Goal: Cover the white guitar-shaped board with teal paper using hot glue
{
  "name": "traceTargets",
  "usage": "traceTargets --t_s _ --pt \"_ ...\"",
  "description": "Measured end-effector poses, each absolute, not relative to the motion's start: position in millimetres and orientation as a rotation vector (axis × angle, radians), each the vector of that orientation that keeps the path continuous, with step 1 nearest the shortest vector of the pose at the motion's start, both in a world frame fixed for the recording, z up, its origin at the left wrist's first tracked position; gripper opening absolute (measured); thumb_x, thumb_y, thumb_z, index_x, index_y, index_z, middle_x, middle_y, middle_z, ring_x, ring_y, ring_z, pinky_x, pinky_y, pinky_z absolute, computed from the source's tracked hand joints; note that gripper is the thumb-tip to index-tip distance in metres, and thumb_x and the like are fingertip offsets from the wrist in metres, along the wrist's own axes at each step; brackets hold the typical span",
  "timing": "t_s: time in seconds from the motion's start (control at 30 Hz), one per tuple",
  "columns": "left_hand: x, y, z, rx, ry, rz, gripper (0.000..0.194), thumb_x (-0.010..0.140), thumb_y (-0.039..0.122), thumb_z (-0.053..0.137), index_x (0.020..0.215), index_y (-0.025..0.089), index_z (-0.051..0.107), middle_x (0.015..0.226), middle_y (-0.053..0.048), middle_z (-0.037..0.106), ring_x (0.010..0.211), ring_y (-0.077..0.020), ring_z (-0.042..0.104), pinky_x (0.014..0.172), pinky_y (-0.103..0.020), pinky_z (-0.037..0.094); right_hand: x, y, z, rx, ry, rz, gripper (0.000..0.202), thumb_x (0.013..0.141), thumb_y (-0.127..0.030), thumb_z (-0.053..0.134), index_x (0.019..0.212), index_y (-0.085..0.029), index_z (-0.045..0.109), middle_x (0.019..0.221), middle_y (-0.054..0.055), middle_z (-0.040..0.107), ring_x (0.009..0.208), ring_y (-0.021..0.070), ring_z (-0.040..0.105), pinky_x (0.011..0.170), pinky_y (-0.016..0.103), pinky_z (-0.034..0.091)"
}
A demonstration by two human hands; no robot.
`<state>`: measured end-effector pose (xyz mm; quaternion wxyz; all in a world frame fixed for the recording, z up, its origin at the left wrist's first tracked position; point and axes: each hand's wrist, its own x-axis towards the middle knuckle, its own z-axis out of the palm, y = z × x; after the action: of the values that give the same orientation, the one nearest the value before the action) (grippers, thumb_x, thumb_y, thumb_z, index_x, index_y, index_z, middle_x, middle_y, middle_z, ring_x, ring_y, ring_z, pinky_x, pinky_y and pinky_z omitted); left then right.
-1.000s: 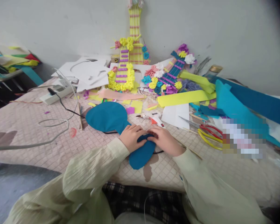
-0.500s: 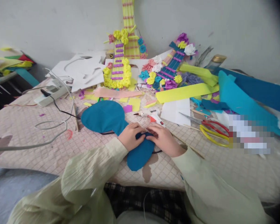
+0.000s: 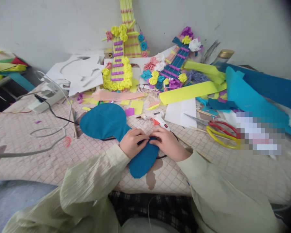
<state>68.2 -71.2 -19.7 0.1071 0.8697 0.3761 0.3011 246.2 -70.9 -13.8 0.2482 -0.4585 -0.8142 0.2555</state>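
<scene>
A blue paper-covered shape, wide and rounded at its left end, lies slantwise on the quilted tablecloth. Its other rounded end points toward the table's front edge. My left hand grips the narrow middle part with thumb and fingers pressed together. Close beside it, almost touching, my right hand pinches the upper edge of the same shape. The fingertips hide the spot between them. Just behind my hands lies a white glue gun with an orange trigger.
Scissors with red and yellow handles lie to the right. Decorated paper guitars lean at the back. A white power strip with looping cables is at left. Teal paper and a yellow strip lie at back right.
The whole view has shifted slightly, so things appear a little further left. Both hands remain on the blue shape, with the fingers slightly rearranged along its edge.
</scene>
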Motion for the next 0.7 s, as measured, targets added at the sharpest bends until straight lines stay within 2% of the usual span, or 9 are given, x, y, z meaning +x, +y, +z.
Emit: traceTargets --t_s 0.23,0.37,0.53,0.7 --pt "69 -73 -18 2.594 1.038 0.914 0.02 0.082 0.022 0.049 0.077 0.016 0.068 0.074 -0.005 0.061 0.071 -0.0143 0.054 0.067 -0.03 0.046 245 -73 -12 -1.202 -2.249 0.705 0.019 0.079 -0.011 0.056 0.094 -0.018 0.066 0.095 0.006 0.056 0.094 0.0187 0.053 0.086 0.036 0.043" --pt "68 -77 -14 2.597 1.065 0.912 0.022 0.081 0.024 0.049 0.076 0.016 0.068 0.07 -0.005 0.055 0.067 -0.0141 0.051 0.063 -0.029 0.046 245 -74 -12 -1.178 -2.282 0.705 0.019 0.081 -0.012 0.053 0.09 -0.018 0.068 0.097 0.007 0.055 0.095 0.0188 0.052 0.087 0.036 0.043" --pt "63 -81 -9 2.529 1.238 0.929 0.024 0.074 0.031 0.055 0.089 0.017 0.067 0.075 -0.005 0.057 0.071 -0.016 0.053 0.067 -0.032 0.045 245 -74 -12 -1.161 -2.331 0.667 0.02 0.082 -0.012 0.051 0.09 -0.019 0.068 0.095 0.008 0.055 0.095 0.02 0.052 0.088 0.039 0.043" --pt "60 -82 -9 2.568 1.431 0.723 0.031 0.069 0.039 0.058 0.091 0.019 0.067 0.082 -0.006 0.061 0.077 -0.0203 0.054 0.07 -0.037 0.041 245 -74 -12 -1.146 -2.386 0.635 0.025 0.083 -0.013 0.05 0.101 -0.021 0.066 0.098 0.008 0.054 0.098 0.0204 0.05 0.089 0.041 0.042"
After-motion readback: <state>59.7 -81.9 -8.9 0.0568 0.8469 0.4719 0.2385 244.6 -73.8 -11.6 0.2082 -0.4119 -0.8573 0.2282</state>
